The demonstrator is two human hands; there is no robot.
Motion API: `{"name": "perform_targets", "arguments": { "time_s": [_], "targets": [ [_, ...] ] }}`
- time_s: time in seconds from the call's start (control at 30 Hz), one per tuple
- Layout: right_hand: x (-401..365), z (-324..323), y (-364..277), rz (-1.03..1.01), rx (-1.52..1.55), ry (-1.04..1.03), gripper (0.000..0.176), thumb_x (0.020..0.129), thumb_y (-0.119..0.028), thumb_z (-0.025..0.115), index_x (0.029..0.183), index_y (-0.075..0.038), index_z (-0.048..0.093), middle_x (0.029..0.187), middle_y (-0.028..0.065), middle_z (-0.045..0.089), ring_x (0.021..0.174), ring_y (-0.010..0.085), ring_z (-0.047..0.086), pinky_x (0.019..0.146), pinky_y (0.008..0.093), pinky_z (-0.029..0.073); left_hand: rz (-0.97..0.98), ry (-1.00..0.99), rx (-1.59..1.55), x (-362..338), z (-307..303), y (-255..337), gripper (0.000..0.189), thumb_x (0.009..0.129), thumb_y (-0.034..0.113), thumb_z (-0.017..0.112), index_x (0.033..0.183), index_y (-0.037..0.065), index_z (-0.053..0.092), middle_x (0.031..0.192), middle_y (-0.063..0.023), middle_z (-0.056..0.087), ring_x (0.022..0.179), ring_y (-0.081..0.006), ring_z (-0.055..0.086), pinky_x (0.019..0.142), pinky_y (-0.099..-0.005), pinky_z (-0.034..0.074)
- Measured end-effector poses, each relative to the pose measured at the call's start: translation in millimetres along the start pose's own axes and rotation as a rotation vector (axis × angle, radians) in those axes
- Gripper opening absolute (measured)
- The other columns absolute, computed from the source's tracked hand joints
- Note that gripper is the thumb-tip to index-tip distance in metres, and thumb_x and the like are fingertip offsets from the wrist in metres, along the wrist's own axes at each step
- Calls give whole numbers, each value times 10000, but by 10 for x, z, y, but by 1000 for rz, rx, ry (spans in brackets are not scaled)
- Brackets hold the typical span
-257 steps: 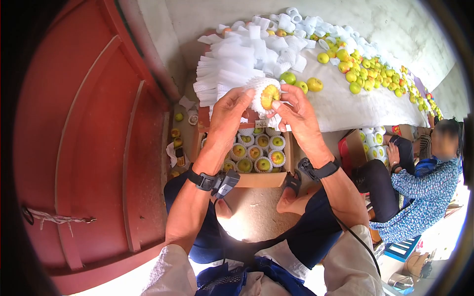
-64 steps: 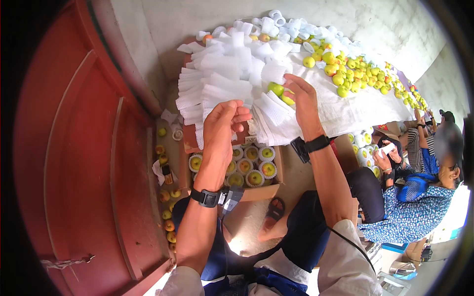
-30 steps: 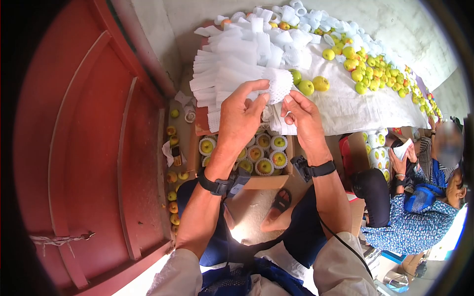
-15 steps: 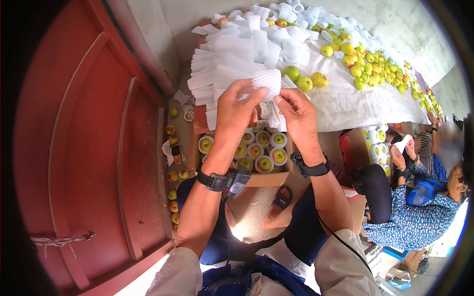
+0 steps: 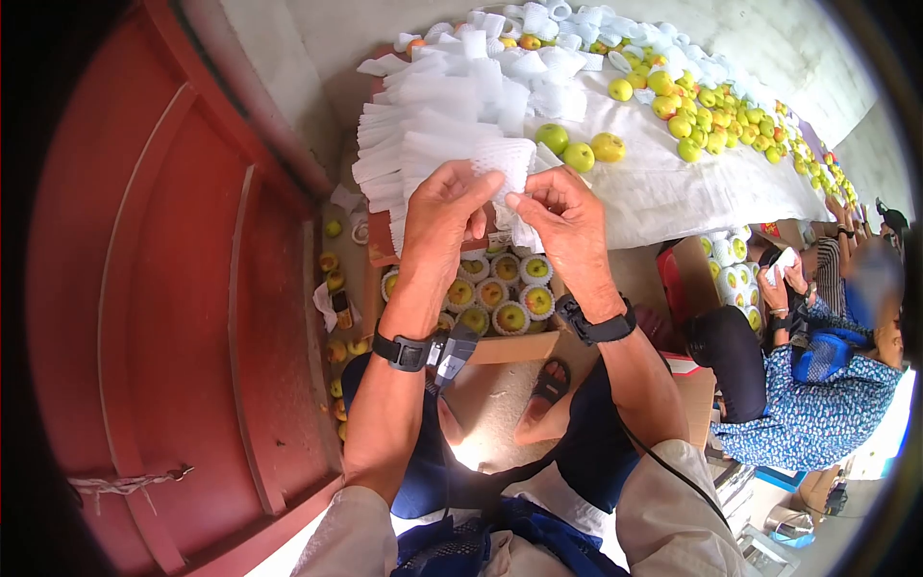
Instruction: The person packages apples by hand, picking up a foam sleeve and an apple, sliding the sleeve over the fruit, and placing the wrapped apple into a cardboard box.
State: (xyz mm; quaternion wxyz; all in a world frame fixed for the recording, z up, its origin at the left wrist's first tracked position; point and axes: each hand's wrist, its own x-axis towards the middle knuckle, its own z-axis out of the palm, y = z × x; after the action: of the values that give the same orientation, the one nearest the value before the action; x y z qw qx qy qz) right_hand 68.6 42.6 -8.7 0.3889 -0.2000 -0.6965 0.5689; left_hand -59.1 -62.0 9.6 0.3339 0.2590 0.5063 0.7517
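Note:
Between my two hands is a white foam net sleeve [image 5: 507, 162], held up over the near edge of the table. My left hand [image 5: 447, 207] pinches its left side with the thumb on the front. My right hand [image 5: 562, 210] grips its right edge between thumb and fingers. Behind it lies a heap of flat white foam sleeves [image 5: 437, 115]. Three loose apples, one a green apple [image 5: 552, 137], sit just right of the heap. Below my hands stands a cardboard box [image 5: 519, 348] with rows of sleeved apples [image 5: 492, 292].
A large pile of apples [image 5: 711, 120] covers the table's white cloth [image 5: 663, 197] at right. At left is a red door [image 5: 144, 288], with apples on the floor beside it. A co-worker in a blue patterned top [image 5: 808, 413] sits at right near another box of sleeved apples [image 5: 733, 274].
The foam sleeve in my hands has tilted and looks flatter and narrower at its lower end. My hands have shifted slightly left in view. The co-worker's hands have moved with their white sleeve.

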Motion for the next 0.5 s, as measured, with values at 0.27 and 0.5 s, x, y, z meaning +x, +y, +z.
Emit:
{"name": "perform_targets", "arguments": {
  "time_s": [0.27, 0.5],
  "targets": [
    [-34, -27, -153, 35, 93, -33, 157, 931, -134, 739, 990, -11, 661, 921, -1, 617, 780, 78, 574, 695, 246, 475, -23, -37, -2, -23, -114, 33, 152, 963, 190, 714, 976, 43, 679, 714, 53, 551, 549, -40, 454, 479, -207, 306],
    [10, -71, -206, 63, 194, 5, 216, 985, -162, 672, 1115, 8, 641, 964, 12, 652, 810, 87, 565, 747, 241, 474, -83, -77, -97, -12, -188, 45, 142, 1026, 175, 628, 1053, 42, 667, 760, 53, 552, 572, -44, 441, 509, -201, 319]
  ]
}}
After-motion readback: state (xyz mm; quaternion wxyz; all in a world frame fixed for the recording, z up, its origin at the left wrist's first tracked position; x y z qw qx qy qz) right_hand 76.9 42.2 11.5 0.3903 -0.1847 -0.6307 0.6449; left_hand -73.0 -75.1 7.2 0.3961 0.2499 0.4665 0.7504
